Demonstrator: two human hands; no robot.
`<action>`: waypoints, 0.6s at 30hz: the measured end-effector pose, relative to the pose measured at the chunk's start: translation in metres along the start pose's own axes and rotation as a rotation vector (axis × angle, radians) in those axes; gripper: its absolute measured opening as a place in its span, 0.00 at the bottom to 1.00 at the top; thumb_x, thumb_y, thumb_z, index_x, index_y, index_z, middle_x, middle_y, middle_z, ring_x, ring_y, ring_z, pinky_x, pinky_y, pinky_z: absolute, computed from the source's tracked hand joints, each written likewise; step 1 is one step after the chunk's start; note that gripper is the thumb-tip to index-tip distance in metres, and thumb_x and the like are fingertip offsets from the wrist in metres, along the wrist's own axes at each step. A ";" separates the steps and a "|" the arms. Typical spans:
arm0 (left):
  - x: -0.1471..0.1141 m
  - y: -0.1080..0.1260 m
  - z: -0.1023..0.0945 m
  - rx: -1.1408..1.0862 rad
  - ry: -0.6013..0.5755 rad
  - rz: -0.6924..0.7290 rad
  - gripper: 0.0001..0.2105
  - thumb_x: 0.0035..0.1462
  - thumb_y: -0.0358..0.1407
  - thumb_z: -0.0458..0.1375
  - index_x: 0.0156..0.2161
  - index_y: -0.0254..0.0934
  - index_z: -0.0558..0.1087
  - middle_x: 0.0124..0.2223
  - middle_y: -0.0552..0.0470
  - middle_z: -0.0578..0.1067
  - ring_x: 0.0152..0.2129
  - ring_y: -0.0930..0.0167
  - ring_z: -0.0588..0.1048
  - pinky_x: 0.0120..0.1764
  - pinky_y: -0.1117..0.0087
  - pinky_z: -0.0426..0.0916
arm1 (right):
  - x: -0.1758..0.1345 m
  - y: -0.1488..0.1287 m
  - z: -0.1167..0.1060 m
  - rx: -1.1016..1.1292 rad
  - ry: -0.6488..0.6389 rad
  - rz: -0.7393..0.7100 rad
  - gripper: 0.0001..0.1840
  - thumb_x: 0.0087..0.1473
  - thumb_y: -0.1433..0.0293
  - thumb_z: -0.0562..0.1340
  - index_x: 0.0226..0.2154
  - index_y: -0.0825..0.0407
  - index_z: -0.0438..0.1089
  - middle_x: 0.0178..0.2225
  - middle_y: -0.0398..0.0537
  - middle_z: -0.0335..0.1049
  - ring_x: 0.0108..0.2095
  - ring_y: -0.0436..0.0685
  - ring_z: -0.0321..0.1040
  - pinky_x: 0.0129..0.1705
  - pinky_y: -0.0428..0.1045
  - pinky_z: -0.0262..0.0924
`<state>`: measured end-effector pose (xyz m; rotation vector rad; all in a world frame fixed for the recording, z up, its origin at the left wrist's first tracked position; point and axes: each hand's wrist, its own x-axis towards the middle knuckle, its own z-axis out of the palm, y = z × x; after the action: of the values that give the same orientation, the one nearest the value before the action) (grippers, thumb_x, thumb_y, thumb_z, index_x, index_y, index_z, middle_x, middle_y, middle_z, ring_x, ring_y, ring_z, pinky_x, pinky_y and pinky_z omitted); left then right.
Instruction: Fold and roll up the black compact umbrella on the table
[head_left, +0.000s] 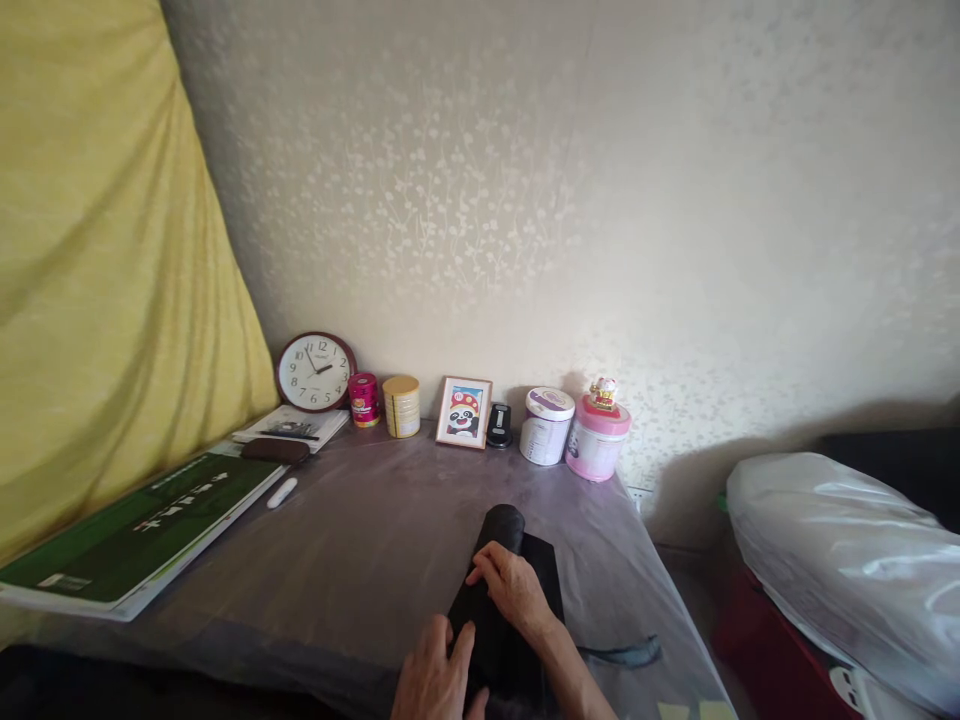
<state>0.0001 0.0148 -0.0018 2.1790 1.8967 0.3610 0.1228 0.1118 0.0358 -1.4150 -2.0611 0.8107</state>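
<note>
A black piece of material (504, 520), partly rolled into a tube with a flat flap to its right, lies at the front of the table. My right hand (514, 590) rests on the roll's upper part, fingers curled against it. Lower down, my left hand (435, 670) grips the near left side of the roll with bent fingers; the bottom of the picture cuts this hand off. A dark teal strip (626, 653) sticks out on the right, beyond my right forearm. Where the strip begins is hidden behind the arm.
Along the wall stand a clock (316, 372), a pink can (364, 400), a yellow-lidded can (402, 407), a panda picture frame (463, 412) and two tubs (547, 427). A green book (142, 520) and white object (282, 493) lie left. Plastic-covered items (840, 540) stand right.
</note>
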 end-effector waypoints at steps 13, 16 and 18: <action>0.023 0.001 0.068 -0.050 0.079 0.050 0.37 0.42 0.22 0.50 0.61 0.28 0.49 0.64 0.39 0.50 0.60 0.61 0.50 0.59 0.61 0.54 | -0.013 0.016 0.003 -0.173 0.100 -0.380 0.12 0.58 0.69 0.53 0.34 0.47 0.72 0.34 0.43 0.75 0.44 0.54 0.64 0.50 0.50 0.54; 0.024 0.003 0.065 -0.052 0.031 0.014 0.38 0.41 0.21 0.51 0.61 0.28 0.48 0.64 0.38 0.50 0.60 0.61 0.51 0.58 0.63 0.54 | -0.003 0.029 0.004 -0.184 0.106 -0.434 0.14 0.59 0.70 0.51 0.35 0.47 0.72 0.39 0.43 0.74 0.52 0.55 0.59 0.58 0.56 0.42; 0.024 0.005 0.060 -0.042 -0.008 -0.012 0.39 0.41 0.21 0.52 0.61 0.28 0.47 0.63 0.38 0.50 0.60 0.61 0.52 0.58 0.64 0.54 | 0.009 0.038 0.004 -0.204 0.109 -0.423 0.15 0.60 0.70 0.50 0.36 0.46 0.72 0.41 0.43 0.74 0.53 0.55 0.58 0.59 0.58 0.38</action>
<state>0.0281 0.0369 -0.0556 2.1383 1.8805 0.3856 0.1408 0.1298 0.0065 -1.0331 -2.2912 0.3502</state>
